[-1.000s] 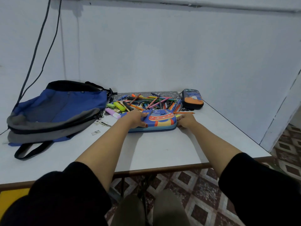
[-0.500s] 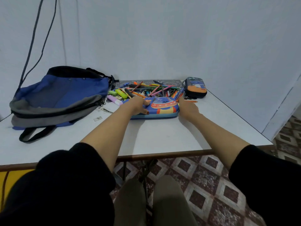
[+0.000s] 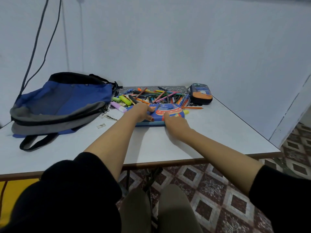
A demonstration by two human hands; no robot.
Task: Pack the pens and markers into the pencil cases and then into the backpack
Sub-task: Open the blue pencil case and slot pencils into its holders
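Note:
A blue pencil case with a UFO picture [image 3: 170, 111] lies shut on the white table [image 3: 218, 132]. My left hand [image 3: 142, 113] grips its left end, fingers curled over the near edge. My right hand [image 3: 175, 125] holds the near right edge, thumb on the lid; its fingers are hidden. Behind the case a pile of coloured pens and markers [image 3: 159, 95] lies loose, with green, yellow and purple highlighters [image 3: 125, 100] at its left. A second, dark pencil case with an orange band [image 3: 201, 94] stands at the right. The blue and grey backpack [image 3: 67, 101] lies flat at the left.
A patterned mat [image 3: 151, 88] lies under the pens by the wall. A loose orange pen [image 3: 193, 108] lies right of the case. A small scrap [image 3: 101, 126] sits near the backpack's strap [image 3: 33, 142]. Cables [image 3: 38, 39] hang down the wall. The table's front edge is close to my knees.
My right hand has moved left, from beside the case's right end onto its near right edge. My left hand stays on the case. The view has tilted slightly.

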